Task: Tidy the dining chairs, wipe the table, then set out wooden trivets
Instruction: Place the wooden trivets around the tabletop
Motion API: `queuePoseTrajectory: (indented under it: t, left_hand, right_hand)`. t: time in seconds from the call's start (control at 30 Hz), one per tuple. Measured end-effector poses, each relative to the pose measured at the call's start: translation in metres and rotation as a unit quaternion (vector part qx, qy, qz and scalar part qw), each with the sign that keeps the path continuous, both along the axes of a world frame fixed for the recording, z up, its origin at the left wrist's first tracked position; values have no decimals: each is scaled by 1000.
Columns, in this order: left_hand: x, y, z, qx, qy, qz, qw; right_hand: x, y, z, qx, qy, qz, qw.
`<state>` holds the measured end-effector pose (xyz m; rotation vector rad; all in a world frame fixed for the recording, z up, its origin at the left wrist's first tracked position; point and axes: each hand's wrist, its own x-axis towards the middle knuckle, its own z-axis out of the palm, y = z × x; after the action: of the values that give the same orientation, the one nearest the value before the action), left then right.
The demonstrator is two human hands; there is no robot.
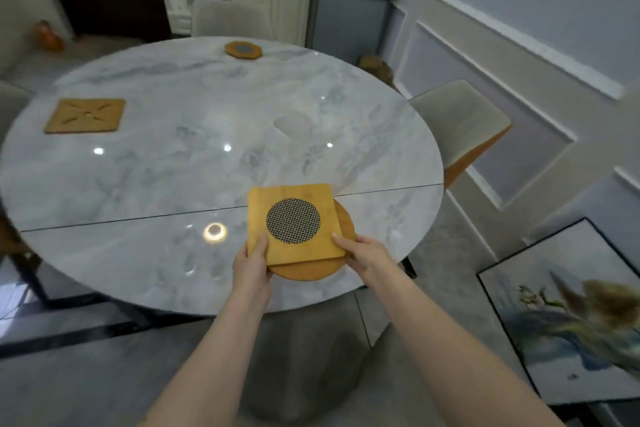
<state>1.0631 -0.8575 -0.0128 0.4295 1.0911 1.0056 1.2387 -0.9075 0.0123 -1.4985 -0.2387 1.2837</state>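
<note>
Left hand (252, 262) pinching near-left corner of square mesh-centred trivet (293, 221), thumb on top; right hand (363, 250) gripping its near-right corner. Beneath, round wooden trivet (311, 270), both held above near edge of round marble desk (173, 166). Slotted square trivet (85, 115) flat by left edge. Octagonal trivet (243, 50) by far edge. Chair (460, 121) tucked at right edge.

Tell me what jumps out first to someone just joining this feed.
Both hands, left hand and right hand, hold a square mesh-centred trivet stacked on a round trivet over the near edge of the marble table. A square slotted trivet lies far left, an octagonal trivet at the far edge.
</note>
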Motion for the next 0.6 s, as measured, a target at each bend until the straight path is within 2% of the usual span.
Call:
queuePoseTrajectory:
  t: [0.23,0.6]
  left_hand:
    - [-15,8,-13,-2,41,59,997]
    - [-32,32,-36,-18,45,99,994]
  right_hand:
    - [-4,25,-14,9,72,14,997]
    - [-11,50,-50,-30,21,-38,999]
